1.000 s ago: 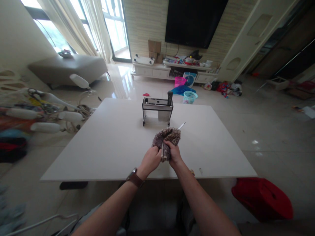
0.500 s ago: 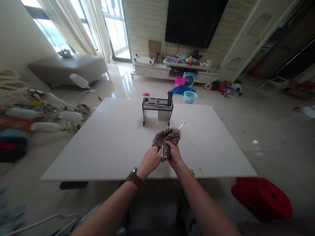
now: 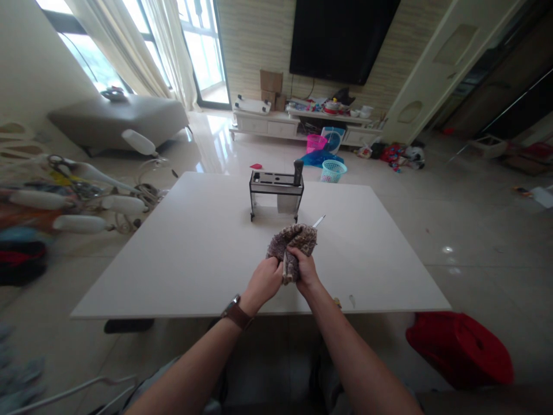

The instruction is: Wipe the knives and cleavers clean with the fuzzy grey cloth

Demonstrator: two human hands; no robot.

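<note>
A brown patterned cloth point(image 3: 298, 233) is bunched up above the near middle of the white table point(image 3: 190, 248). My left hand point(image 3: 266, 278) is closed at its lower left side, with fingers curled out of sight. Pressing from the right, my right hand point(image 3: 306, 270) grips the folded cloth with its thumb on top. From the cloth's upper right pokes a thin pale pointed piece point(image 3: 319, 221); the rest of it is hidden inside. Farther back stands a knife holder point(image 3: 276, 188) with one black-handled knife point(image 3: 298, 172) in its right end.
Near the front edge, by my right forearm, lie a small yellowish item point(image 3: 337, 302) and a small clear piece point(image 3: 352, 300). A red stool point(image 3: 460, 349) stands at the table's right front corner. Beyond the table are a turquoise basket point(image 3: 333, 169) and a pink basket point(image 3: 316, 142).
</note>
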